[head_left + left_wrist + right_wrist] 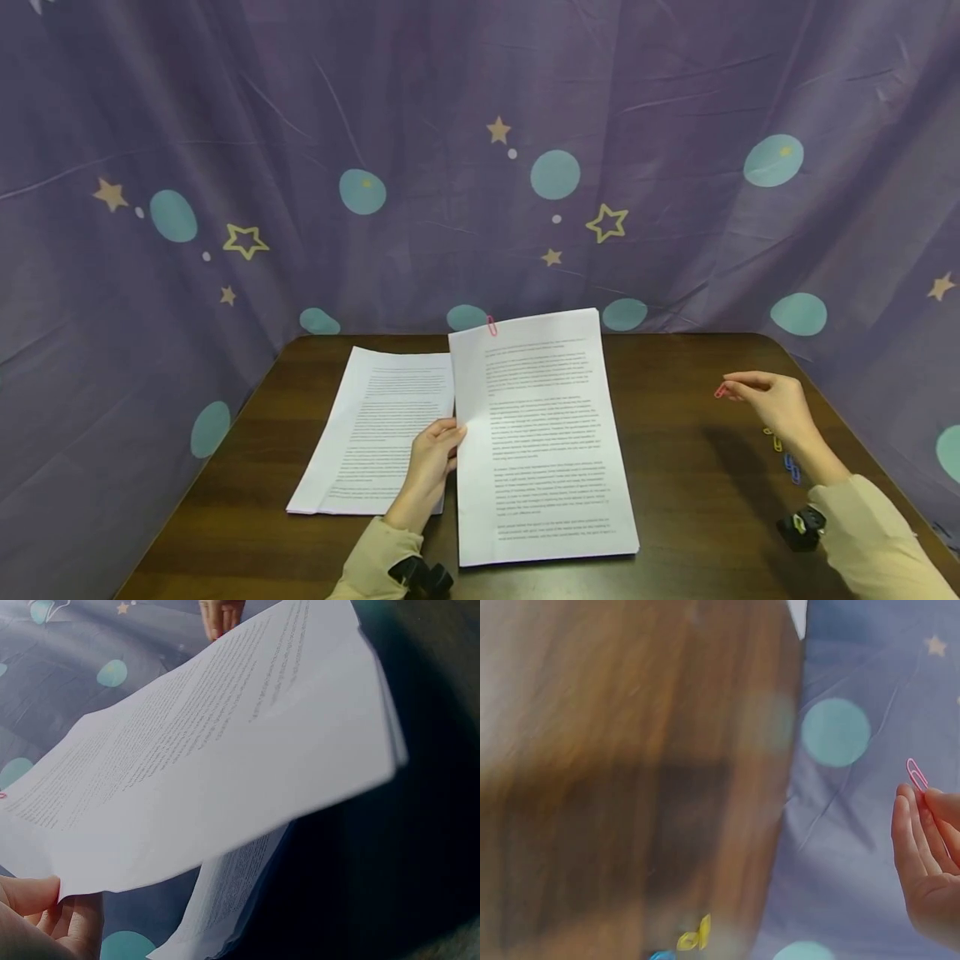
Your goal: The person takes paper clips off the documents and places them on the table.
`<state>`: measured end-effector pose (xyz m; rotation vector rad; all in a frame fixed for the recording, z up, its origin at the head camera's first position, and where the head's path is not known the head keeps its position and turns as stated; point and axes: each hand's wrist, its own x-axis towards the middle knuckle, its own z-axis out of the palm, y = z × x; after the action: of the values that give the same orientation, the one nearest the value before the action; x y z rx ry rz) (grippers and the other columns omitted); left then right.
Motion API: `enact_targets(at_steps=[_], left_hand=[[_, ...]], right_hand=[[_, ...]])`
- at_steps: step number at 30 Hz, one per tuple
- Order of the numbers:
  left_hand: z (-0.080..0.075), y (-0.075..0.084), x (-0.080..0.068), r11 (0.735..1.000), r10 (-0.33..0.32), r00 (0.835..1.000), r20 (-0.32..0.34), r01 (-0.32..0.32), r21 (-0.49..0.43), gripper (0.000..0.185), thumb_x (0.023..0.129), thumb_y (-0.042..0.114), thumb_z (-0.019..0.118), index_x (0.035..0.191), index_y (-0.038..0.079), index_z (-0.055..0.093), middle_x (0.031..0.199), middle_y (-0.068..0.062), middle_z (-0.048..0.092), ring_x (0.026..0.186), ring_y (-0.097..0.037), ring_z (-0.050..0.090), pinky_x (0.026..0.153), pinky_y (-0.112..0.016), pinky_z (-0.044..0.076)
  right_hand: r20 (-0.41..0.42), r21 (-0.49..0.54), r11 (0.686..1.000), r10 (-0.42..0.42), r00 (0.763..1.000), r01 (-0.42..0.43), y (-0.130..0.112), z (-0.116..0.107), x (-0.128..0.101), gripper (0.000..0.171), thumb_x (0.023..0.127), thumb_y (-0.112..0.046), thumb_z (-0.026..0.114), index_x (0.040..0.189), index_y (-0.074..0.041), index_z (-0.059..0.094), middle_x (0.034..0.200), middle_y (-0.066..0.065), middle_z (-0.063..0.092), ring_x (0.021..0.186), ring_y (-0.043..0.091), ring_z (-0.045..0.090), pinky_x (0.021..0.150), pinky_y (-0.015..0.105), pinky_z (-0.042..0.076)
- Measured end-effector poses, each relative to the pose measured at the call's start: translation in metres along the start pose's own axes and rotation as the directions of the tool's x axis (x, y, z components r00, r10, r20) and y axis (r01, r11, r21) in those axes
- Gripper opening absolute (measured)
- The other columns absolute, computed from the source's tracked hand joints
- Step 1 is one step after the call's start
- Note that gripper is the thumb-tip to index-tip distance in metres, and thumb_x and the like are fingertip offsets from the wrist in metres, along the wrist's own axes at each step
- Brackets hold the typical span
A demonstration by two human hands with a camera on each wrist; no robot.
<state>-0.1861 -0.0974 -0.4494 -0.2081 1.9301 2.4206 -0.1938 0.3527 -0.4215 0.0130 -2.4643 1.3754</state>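
Observation:
My left hand pinches the left edge of a stack of printed paper and holds it up, tilted toward me. A red paper clip sits on the top edge of that stack, near its left corner. In the left wrist view the thumb lies on the front of the paper. Off to the right, my right hand holds a pink-red paper clip between thumb and fingertips, above the table. The same clip stands up from the fingertips in the right wrist view.
A second printed stack lies on the brown table at the left, partly behind the raised one. Yellow paper clips and blue paper clips lie beneath the right forearm. A purple patterned curtain hangs behind the table.

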Motion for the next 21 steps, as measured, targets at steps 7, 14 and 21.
enact_targets(at_steps=[7,14,21], left_hand=[[0.0,0.0,0.0,1.0,-0.003,1.0,0.0,0.003,0.006,0.017,0.084,0.0,0.054,0.098,-0.007,0.051,0.076,0.001,0.061,0.061,-0.008,0.057,0.051,-0.02,0.046],[0.0,0.0,-0.001,1.0,0.0,1.0,0.008,0.0,-0.004,0.017,0.084,0.0,0.055,0.098,-0.008,0.049,0.076,0.001,0.061,0.061,-0.007,0.057,0.05,-0.019,0.046],[0.0,0.0,-0.002,1.0,-0.009,1.0,0.0,0.009,-0.008,0.016,0.084,0.0,0.055,0.097,-0.006,0.05,0.076,0.001,0.061,0.061,-0.007,0.057,0.05,-0.02,0.046]], right_hand=[[0.027,-0.128,0.991,0.031,0.999,-0.027,0.016,-0.015,-0.006,0.033,0.087,-0.016,0.056,0.099,0.014,0.06,0.075,0.002,0.068,0.064,-0.007,0.056,0.055,0.012,0.044],[0.031,-0.16,0.984,0.082,0.996,-0.076,0.042,-0.03,-0.012,0.032,0.088,-0.014,0.054,0.1,0.016,0.058,0.071,-0.013,0.065,0.064,-0.011,0.053,0.053,0.013,0.044],[0.057,0.031,0.988,0.152,0.987,-0.154,0.067,-0.043,-0.018,0.024,0.088,-0.001,0.048,0.094,0.02,0.058,0.067,-0.015,0.063,0.06,0.0,0.06,0.054,0.019,0.049]])
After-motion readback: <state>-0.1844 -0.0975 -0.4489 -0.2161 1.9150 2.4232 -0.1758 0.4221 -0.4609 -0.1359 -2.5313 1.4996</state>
